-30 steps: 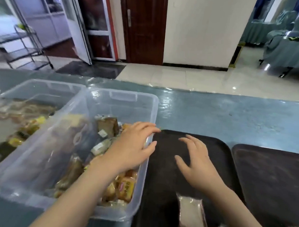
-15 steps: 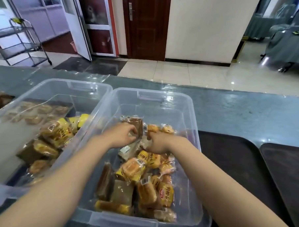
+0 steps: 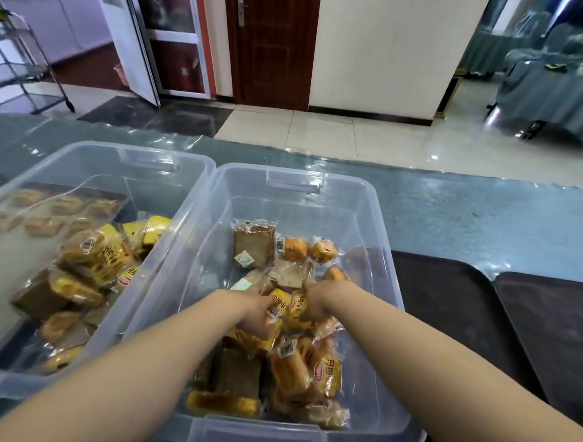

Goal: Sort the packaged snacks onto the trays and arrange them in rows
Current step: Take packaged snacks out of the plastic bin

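Together both hands (image 3: 287, 312) grip yellow red-logo snack packets (image 3: 289, 306); lettering unreadable.

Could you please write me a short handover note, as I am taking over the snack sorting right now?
Left hand and right hand: both down in the right bin, closing on a yellow snack pack; whether the fingers have a firm grip is not clear.
Things: the right bin holds mixed yellow, orange and brown packs; the left bin holds more. Two dark trays, near tray and far tray, lie right of the bins.
Done: no packs show on the visible parts of the trays.
Left: lift packs out, sort by kind onto the trays, line them in rows.
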`<state>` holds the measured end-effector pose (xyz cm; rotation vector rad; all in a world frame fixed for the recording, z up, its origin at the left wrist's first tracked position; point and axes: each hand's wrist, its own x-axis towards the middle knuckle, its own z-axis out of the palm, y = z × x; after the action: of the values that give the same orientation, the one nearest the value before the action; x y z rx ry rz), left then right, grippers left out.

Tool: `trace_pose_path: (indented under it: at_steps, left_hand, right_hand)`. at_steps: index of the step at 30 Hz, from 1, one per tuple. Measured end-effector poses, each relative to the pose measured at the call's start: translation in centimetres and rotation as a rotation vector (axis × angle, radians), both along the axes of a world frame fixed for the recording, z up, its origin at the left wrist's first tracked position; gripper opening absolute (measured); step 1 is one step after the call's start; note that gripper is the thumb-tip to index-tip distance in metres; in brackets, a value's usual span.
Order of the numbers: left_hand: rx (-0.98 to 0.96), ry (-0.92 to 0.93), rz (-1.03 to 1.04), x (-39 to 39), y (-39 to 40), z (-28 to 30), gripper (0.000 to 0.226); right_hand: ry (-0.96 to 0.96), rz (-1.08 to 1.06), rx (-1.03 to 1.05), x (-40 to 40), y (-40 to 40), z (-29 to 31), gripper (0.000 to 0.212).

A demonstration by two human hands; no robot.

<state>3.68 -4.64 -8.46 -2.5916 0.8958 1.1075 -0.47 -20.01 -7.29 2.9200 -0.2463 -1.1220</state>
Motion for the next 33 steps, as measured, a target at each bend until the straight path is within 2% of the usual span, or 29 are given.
trace_pose_path:
  at_steps: [4, 11, 14, 17, 20, 23, 24, 28, 30, 33]
  left_hand:
    - [0.018, 0.012, 0.020, -0.7, -0.3, -0.3, 0.089]
    - [-0.113, 0.031, -0.014, -0.1, -0.2, 2.6, 0.061]
    - [-0.153, 0.148, 0.042, 0.4, -0.1, 3.6, 0.080]
    - [-0.120, 0.304, 0.058, -0.4, -0.4, 4.3, 0.095]
    - [-0.130, 0.431, 0.089, -1.4, -1.0, 4.5, 0.093]
    - [-0.099, 0.429, 0.000, -2.3, -1.6, 3.8, 0.093]
    - [-0.081, 0.411, -0.040, -2.6, -1.7, 3.6, 0.093]
    - [-0.016, 0.371, -0.144, -3.2, -2.1, 3.4, 0.094]
    - [0.022, 0.380, -0.168, -3.3, -2.2, 3.4, 0.094]
    - [0.060, 0.357, -0.197, -3.2, -2.0, 3.5, 0.097]
  right_hand:
    - [0.022, -0.077, 0.024, -0.2, 0.2, -0.2, 0.086]
    - [0.045, -0.027, -0.024, -0.6, 0.3, 0.8, 0.093]
    - [0.015, 0.039, -0.071, -0.4, 0.3, 1.1, 0.095]
    - [0.002, 0.016, -0.036, -0.1, 0.1, 1.1, 0.094]
    - [-0.037, 0.029, -0.052, 0.0, 0.0, 1.7, 0.091]
    - [-0.062, 0.037, -0.066, 0.1, -0.1, 2.3, 0.100]
    - [-0.053, 0.053, -0.078, 0.2, -0.1, 2.4, 0.096]
    - [0.058, 0.100, -0.113, 0.0, -0.3, 2.6, 0.058]
    - [0.095, 0.093, -0.084, -0.3, -0.3, 3.2, 0.051]
    - [0.121, 0.087, -0.084, -0.8, 0.0, 4.3, 0.053]
